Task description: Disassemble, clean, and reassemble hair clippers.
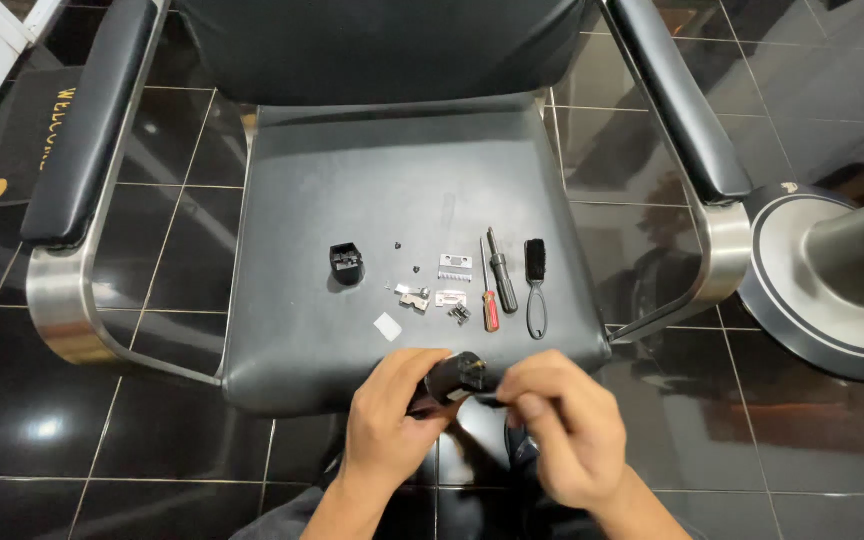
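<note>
Head view: both hands point(482, 420) clamp black clipper body point(452, 377); small metal parts on leather seat point(352, 190).

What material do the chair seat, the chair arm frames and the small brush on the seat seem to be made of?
Chair seat: probably black leather or vinyl, a smooth sheen with soft creases. Arm frames: polished metal, bright and mirror-like. Small brush: dark bristles on a black looped handle, likely plastic, though too small to be sure. The left hand and right hand hold a black clipper body, seemingly plastic.
</note>
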